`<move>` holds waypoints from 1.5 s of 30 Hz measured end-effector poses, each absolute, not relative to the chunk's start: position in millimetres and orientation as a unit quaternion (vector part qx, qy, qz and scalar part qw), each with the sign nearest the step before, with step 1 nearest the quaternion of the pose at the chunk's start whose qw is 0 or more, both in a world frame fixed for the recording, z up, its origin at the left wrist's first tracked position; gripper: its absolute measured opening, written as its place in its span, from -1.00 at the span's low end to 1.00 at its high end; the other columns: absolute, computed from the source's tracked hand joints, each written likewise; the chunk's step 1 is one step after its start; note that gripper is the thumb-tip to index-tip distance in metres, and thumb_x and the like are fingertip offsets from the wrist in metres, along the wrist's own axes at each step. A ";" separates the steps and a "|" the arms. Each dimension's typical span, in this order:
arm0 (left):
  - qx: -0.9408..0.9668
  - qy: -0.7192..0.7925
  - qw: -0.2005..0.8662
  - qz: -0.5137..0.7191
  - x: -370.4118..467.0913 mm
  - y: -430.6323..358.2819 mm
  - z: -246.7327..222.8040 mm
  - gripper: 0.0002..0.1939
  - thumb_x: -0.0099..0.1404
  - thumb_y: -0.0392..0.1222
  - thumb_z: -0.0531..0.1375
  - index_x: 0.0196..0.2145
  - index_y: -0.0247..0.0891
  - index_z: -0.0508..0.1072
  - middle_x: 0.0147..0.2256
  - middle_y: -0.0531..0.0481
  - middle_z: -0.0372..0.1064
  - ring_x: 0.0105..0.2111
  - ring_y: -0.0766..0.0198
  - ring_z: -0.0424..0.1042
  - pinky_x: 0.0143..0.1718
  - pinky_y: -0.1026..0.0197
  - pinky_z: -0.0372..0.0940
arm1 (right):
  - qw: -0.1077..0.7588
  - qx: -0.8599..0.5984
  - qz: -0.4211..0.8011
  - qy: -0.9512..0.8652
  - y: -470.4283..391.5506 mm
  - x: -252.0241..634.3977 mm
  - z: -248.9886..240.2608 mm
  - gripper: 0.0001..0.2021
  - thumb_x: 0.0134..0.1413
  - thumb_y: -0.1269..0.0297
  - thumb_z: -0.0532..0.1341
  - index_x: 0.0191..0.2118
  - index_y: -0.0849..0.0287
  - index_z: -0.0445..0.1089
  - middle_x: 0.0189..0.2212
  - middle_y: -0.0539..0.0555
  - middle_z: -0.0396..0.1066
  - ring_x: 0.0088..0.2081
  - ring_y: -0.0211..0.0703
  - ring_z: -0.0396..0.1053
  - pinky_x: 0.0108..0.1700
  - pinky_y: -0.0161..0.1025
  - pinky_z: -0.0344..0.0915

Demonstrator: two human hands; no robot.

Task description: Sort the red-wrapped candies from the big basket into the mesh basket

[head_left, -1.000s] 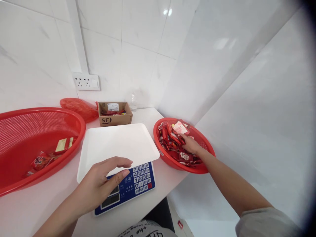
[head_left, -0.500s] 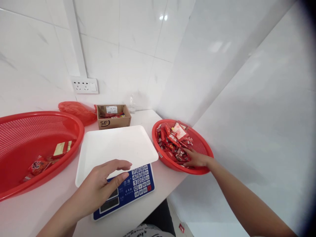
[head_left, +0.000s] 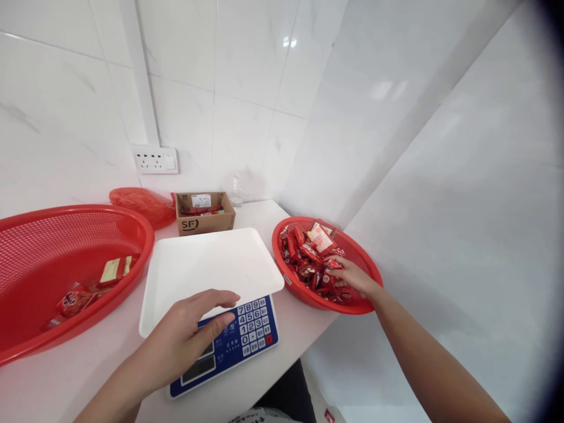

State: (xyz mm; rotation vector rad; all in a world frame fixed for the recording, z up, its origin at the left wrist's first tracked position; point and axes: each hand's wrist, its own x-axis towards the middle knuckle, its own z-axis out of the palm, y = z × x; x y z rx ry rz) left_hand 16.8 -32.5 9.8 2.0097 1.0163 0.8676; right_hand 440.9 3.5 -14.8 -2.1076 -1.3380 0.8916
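My left hand (head_left: pixel 187 332) hovers over the front of a digital scale (head_left: pixel 233 343), thumb and fingers apart, holding nothing. The scale has a blue keypad panel and a bare white tray (head_left: pixel 211 258); the hand covers part of its display. On the right, my right hand (head_left: pixel 352 276) reaches into a round red basket (head_left: pixel 368 261) filled with small red snack packets (head_left: pixel 306 249). Its thumb and fingers close around a red packet (head_left: pixel 333 264) on top of the pile. A pale pink-and-red packet (head_left: pixel 321 238) lies near the back of that pile.
A larger red basket (head_left: pixel 141 235) at the left holds a few packets (head_left: pixel 77 299). Behind the scale stand a cardboard box (head_left: pixel 206 224) with packets inside and a red plastic bag (head_left: pixel 143 205). A wall socket (head_left: pixel 155 160) is above; walls border the table.
My right hand has lifted slightly within the basket, and its fingers have drawn together on a red packet. The left hand keeps its pose over the scale. The view has shifted slightly.
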 end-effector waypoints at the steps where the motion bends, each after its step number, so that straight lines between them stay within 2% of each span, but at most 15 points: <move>1: 0.777 0.394 0.360 0.336 16.9 -32.5 9.8 -0.77 0.39 -0.02 0.18 -0.09 0.00 0.59 -0.16 -0.01 0.64 -0.14 0.06 0.62 -0.22 0.19 0.51 | 0.271 -0.768 0.328 -0.479 3.5 440.1 -14.3 -0.66 0.33 0.21 0.25 0.16 0.17 0.36 0.10 0.17 0.42 -0.01 0.00 0.48 -0.03 0.04 0.49; 5: 0.770 0.399 0.369 0.334 19.1 -31.8 9.6 -0.77 0.39 -0.03 0.18 -0.08 -0.01 0.59 -0.15 -0.03 0.64 -0.13 0.05 0.61 -0.24 0.19 0.51 | 0.364 -0.743 0.332 -0.453 1.7 433.8 -8.9 -0.67 0.34 0.21 0.24 0.15 0.16 0.37 0.11 0.17 0.41 -0.01 0.00 0.48 -0.02 0.03 0.49; 12: 0.764 0.395 0.404 0.312 32.4 -30.3 9.3 -0.77 0.40 -0.03 0.18 -0.09 -0.05 0.59 -0.13 -0.05 0.62 -0.10 0.04 0.58 -0.06 0.10 0.46 | 0.470 -0.695 0.298 -0.455 -2.0 404.1 10.4 -0.63 0.41 0.09 0.13 0.19 0.14 0.32 0.10 0.20 0.43 -0.08 -0.04 0.53 -0.11 -0.03 0.53; 14: 0.736 0.401 0.438 0.326 37.9 -28.3 7.0 -0.73 0.39 0.02 0.18 -0.05 -0.05 0.57 -0.11 -0.08 0.61 -0.07 0.02 0.56 -0.07 0.08 0.46 | 0.485 -0.673 0.277 -0.485 -2.1 382.7 17.6 -0.60 0.44 0.04 0.02 0.22 0.11 0.29 0.08 0.22 0.47 -0.09 0.04 0.56 -0.16 -0.02 0.56; 16: 0.697 0.397 0.476 0.361 45.0 -25.4 4.2 -0.66 0.39 0.09 0.18 0.02 -0.05 0.54 -0.10 -0.10 0.59 -0.07 0.02 0.54 -0.08 0.05 0.46 | 0.479 -0.642 0.266 -0.536 -1.6 352.0 23.2 -0.56 0.34 0.01 0.11 0.21 0.09 0.32 -0.03 0.22 0.55 -0.10 0.17 0.57 -0.19 0.05 0.58; 17: 0.678 0.386 0.495 0.383 49.2 -23.8 3.2 -0.62 0.39 0.11 0.18 0.06 -0.06 0.52 -0.09 -0.12 0.57 -0.07 0.02 0.54 -0.07 0.04 0.45 | 0.476 -0.620 0.257 -0.568 -1.2 333.7 24.8 -0.54 0.28 0.03 0.19 0.21 0.08 0.33 0.00 0.22 0.54 -0.04 0.21 0.55 -0.13 0.09 0.57; 20: 0.623 0.327 0.544 0.457 62.0 -20.4 4.2 -0.48 0.39 0.14 0.19 0.23 -0.04 0.37 0.11 -0.20 0.44 -0.02 0.01 0.50 -0.08 0.00 0.47 | 0.470 -0.519 0.234 -0.674 0.7 275.2 23.1 -0.59 0.09 0.14 0.32 0.09 0.00 0.48 0.17 0.14 0.44 0.26 0.20 0.32 0.26 0.13 0.32; 22: 0.590 0.306 0.549 0.506 67.5 -19.6 8.4 -0.37 0.38 0.13 0.20 0.33 -0.01 0.24 0.28 -0.22 0.26 0.09 -0.04 0.43 -0.05 0.01 0.46 | 0.429 -0.437 0.209 -0.763 1.8 241.4 19.0 -0.53 0.12 0.26 0.27 0.18 -0.04 0.44 0.29 0.17 0.30 0.30 0.20 0.27 0.30 0.16 0.27; 25: 0.548 0.351 0.522 0.552 64.7 -18.6 15.7 -0.33 0.38 0.11 0.21 0.36 -0.03 0.18 0.32 -0.18 0.22 0.13 -0.06 0.41 0.07 -0.01 0.40 | 0.393 -0.390 0.191 -0.810 2.9 209.6 16.4 -0.32 0.19 0.36 0.21 0.41 -0.08 0.13 0.43 0.20 0.01 0.40 0.18 0.10 0.29 0.17 0.30; 27: 0.524 0.372 0.502 0.579 55.5 -16.9 19.0 -0.36 0.37 0.06 0.24 0.33 -0.03 0.22 0.29 -0.15 0.28 0.10 -0.03 0.43 0.10 -0.01 0.37 | 0.383 -0.366 0.209 -0.822 3.7 200.6 18.7 -0.31 0.22 0.30 0.23 0.43 -0.12 0.07 0.46 0.17 -0.06 0.44 0.17 -0.01 0.32 0.15 0.26; 29: 0.496 0.358 0.508 0.606 44.1 -14.6 21.5 -0.41 0.35 0.01 0.28 0.28 -0.02 0.26 0.23 -0.14 0.36 0.07 0.00 0.46 0.06 0.02 0.39 | 0.391 -0.336 0.221 -0.828 5.4 197.4 22.3 -0.36 0.25 0.16 0.25 0.40 -0.17 0.12 0.45 0.13 -0.03 0.45 0.16 -0.03 0.35 0.15 0.20; 32: 0.443 0.310 0.569 0.620 31.4 -12.2 26.4 -0.53 0.35 -0.06 0.30 0.16 -0.06 0.32 0.15 -0.12 0.43 -0.02 0.05 0.52 -0.07 0.08 0.44 | 0.448 -0.320 0.223 -0.804 10.8 196.7 25.5 -0.49 0.30 0.01 0.21 0.32 -0.22 0.24 0.37 0.11 0.14 0.38 0.14 0.14 0.30 0.14 0.29; 36: 0.389 0.277 0.594 0.647 30.8 -13.4 34.2 -0.66 0.35 -0.13 0.29 0.06 -0.07 0.36 0.14 -0.08 0.41 -0.06 0.11 0.53 -0.10 0.09 0.45 | 0.501 -0.325 0.225 -0.770 22.0 200.8 25.8 -0.56 0.32 -0.01 0.17 0.27 -0.18 0.32 0.27 0.14 0.28 0.21 0.08 0.36 -0.05 -0.09 0.57; 40: 0.380 0.283 0.578 0.664 38.1 -15.1 33.4 -0.61 0.33 -0.14 0.32 0.08 0.06 0.36 0.05 0.01 0.46 -0.09 0.16 0.52 -0.10 0.11 0.45 | 0.493 -0.347 0.230 -0.764 30.2 208.5 28.5 -0.61 0.27 -0.02 0.22 0.15 -0.08 0.45 0.17 0.18 0.39 0.03 0.04 0.49 -0.22 -0.17 0.59; 45: 0.407 0.279 0.569 0.658 40.0 -9.2 25.1 -0.55 0.25 -0.09 0.40 0.07 0.01 0.44 0.03 -0.04 0.48 -0.12 0.15 0.51 -0.15 0.13 0.47 | 0.488 -0.322 0.268 -0.765 29.4 209.3 32.5 -0.79 0.26 0.07 0.23 -0.28 0.03 0.53 -0.09 0.13 0.54 -0.23 -0.08 0.52 -0.34 -0.23 0.51</move>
